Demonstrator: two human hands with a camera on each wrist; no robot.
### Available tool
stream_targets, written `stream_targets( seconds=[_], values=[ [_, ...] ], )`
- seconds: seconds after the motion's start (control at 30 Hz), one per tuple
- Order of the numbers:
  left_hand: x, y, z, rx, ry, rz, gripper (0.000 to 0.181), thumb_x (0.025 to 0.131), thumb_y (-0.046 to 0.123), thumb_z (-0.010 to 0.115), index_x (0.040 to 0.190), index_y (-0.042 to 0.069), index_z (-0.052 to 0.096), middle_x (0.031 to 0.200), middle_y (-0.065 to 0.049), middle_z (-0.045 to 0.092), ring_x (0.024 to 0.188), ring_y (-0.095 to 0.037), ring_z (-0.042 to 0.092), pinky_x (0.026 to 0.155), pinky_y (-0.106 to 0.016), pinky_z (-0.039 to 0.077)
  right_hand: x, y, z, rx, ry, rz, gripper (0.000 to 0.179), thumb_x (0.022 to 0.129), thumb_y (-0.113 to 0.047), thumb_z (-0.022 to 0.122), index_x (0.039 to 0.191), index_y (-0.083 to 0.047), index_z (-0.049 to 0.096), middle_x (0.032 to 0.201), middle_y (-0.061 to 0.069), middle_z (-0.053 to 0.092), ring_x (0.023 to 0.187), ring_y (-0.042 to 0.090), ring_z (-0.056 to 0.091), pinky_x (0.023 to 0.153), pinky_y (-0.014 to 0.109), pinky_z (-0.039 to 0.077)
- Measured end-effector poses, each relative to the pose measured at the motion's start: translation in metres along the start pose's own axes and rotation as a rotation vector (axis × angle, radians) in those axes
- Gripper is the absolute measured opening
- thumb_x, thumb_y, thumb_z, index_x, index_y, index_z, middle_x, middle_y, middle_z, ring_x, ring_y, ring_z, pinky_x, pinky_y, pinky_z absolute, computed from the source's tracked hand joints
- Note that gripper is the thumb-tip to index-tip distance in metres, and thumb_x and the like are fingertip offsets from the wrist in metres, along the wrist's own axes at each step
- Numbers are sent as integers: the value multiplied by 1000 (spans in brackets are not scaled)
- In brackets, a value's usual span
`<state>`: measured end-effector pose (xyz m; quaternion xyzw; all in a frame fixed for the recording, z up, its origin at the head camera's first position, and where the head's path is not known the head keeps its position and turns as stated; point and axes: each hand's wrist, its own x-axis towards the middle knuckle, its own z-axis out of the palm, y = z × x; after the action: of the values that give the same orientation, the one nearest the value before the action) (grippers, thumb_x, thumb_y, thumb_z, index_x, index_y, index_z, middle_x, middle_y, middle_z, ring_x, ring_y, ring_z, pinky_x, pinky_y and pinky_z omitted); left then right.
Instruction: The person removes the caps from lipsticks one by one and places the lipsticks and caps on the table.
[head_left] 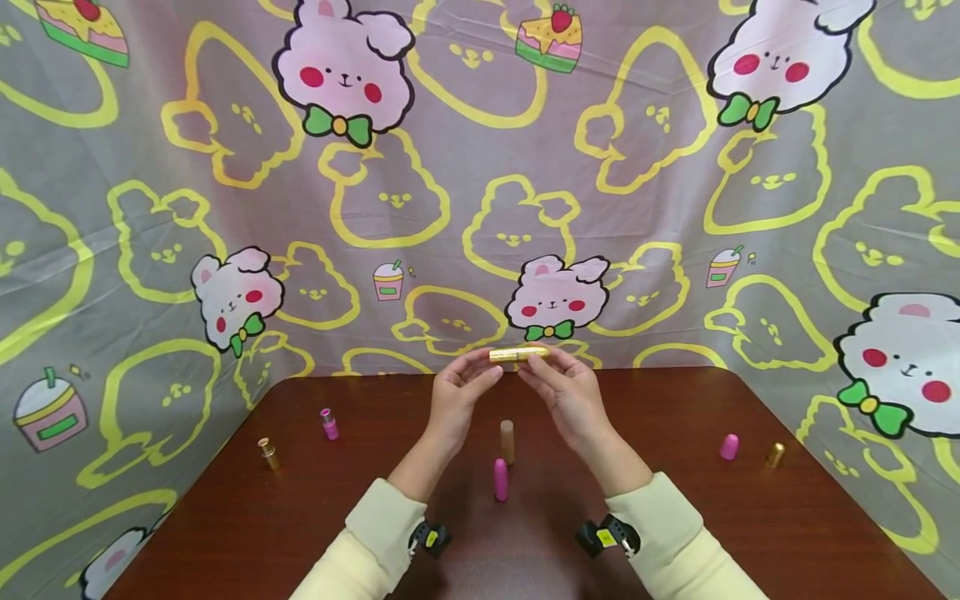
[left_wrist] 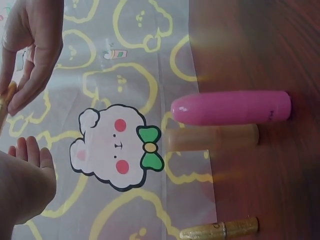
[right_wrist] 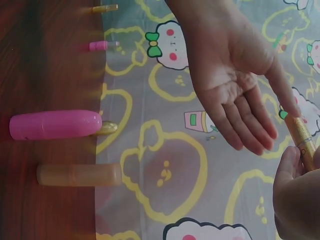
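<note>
A gold lipstick tube (head_left: 517,354) is raised lengthwise between my two hands, above the far table edge. My left hand (head_left: 455,398) holds its left end, and in the right wrist view the fingers (right_wrist: 250,122) of that hand stretch past it. On the other end, my right hand (head_left: 566,392) pinches the tube with thumb and fingertips. Below the hands, a pink lipstick (head_left: 501,480) stands upright on the table, with a tan lipstick tube (head_left: 507,442) just behind. Another gold lipstick (left_wrist: 220,230) stands to their left in the left wrist view; my left arm hides it from the head camera.
On the left of the brown table (head_left: 300,533) stand an uncapped gold lipstick (head_left: 268,452) and an uncapped pink lipstick (head_left: 330,423). A pink cap (head_left: 730,447) and a gold cap (head_left: 776,454) stand at the right. A cartoon-print curtain (head_left: 450,208) hangs around the table.
</note>
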<state>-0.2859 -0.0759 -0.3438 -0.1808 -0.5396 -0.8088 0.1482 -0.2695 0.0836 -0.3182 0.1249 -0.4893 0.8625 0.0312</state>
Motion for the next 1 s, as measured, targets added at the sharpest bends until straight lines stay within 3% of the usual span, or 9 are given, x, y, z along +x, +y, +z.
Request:
stream_targets(
  seconds=[0.2, 0.37, 0.67, 1.0],
  values=[
    [0, 1, 3, 6, -9, 3, 29, 84, -5, 69, 111, -12, 63, 94, -3, 71, 90, -14, 66, 84, -27, 51, -1, 2, 3, 20, 2, 12, 28, 95, 0, 59, 121, 9, 57, 106, 9, 63, 94, 20, 67, 94, 38, 48],
    [0, 1, 4, 0, -16, 8, 30, 84, -5, 69, 111, -16, 61, 92, -2, 70, 87, -13, 65, 80, -25, 51, -2, 4, 4, 18, -8, 17, 37, 96, 0, 58, 129, 14, 49, 109, 9, 61, 95, 18, 66, 93, 37, 48],
    [0, 2, 6, -11, 6, 13, 17, 83, -5, 70, 100, -6, 68, 89, -2, 70, 85, -14, 65, 82, -27, 53, -2, 7, 5, 26, -13, 18, 42, 95, 1, 58, 132, 16, 45, 109, 10, 61, 94, 19, 67, 98, 44, 43],
    [-2, 3, 6, 4, 15, 25, 20, 84, -4, 70, 102, -11, 66, 89, -2, 70, 85, -14, 65, 83, -27, 53, -3, 9, 8, 25, 11, -3, 39, 95, 3, 57, 129, 18, 47, 104, 9, 64, 91, 18, 68, 94, 40, 48]
  ],
)
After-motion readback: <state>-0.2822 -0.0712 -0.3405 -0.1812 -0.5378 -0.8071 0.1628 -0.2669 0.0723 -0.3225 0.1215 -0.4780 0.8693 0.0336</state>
